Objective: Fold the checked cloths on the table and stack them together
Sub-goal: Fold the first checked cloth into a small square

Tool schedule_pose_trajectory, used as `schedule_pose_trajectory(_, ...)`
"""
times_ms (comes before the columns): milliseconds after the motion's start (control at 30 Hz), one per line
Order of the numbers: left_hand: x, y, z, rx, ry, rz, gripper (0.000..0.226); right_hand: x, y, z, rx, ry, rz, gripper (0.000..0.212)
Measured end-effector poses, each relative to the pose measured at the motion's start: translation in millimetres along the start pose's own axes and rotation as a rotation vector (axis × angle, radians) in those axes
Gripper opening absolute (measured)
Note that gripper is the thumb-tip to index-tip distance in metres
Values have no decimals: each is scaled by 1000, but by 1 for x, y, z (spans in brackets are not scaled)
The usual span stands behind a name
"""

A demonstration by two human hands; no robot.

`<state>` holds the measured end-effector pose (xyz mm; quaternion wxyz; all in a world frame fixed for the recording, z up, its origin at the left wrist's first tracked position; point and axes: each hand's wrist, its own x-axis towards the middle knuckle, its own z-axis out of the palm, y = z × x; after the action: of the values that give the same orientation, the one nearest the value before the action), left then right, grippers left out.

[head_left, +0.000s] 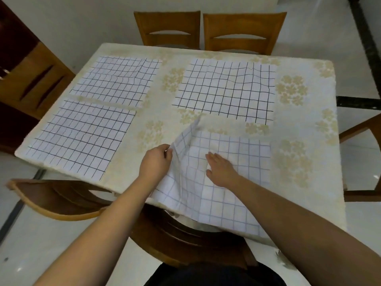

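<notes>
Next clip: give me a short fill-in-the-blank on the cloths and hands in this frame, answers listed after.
1. The number of checked cloths lying flat and untouched is ____.
2. The left hand pinches the near cloth at its ____ edge.
3. The right hand lies ____ on that cloth, fingers straight.
4. The near cloth's front edge hangs over the ____ edge.

Answers: three; left; flat; table

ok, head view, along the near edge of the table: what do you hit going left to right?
Near-left checked cloth → left hand pinching the lifted left edge of the near-right checked cloth → right hand resting flat on that cloth → bare floral tablecloth.
</notes>
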<state>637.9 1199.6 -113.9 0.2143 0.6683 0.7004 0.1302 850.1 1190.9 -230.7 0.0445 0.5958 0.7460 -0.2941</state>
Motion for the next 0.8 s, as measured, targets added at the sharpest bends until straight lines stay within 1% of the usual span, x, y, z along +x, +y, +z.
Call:
schedule_pose_trajectory(200,-7,-1,-4,5,5,51,26,22,4,2,-139,-54,-7,61)
schedule_pose_trajectory(367,-9,10,-10,-4,-12,130,29,27,7,2,-101,-14,7,58)
schedule_pose_trajectory(433,-10,18,-11,-8,-34,151,32,30,8,-2,23,-21,20,57)
schedule_pose_trajectory(533,-10,36,-9,-37,-75,190,30,26,14,-10,326,28,92,56)
schedule_pose_trajectory(633,-13,61,4,-60,-110,289,28,4,24,-20,647,62,183,52)
schedule_pose_trajectory(733,-20,88,26,-127,-123,362,32,-24,43,-25,785,85,209,42)
schedule_pose_trajectory(800,-25,105,46,-114,-186,423,33,-41,59,-24,852,122,225,34)
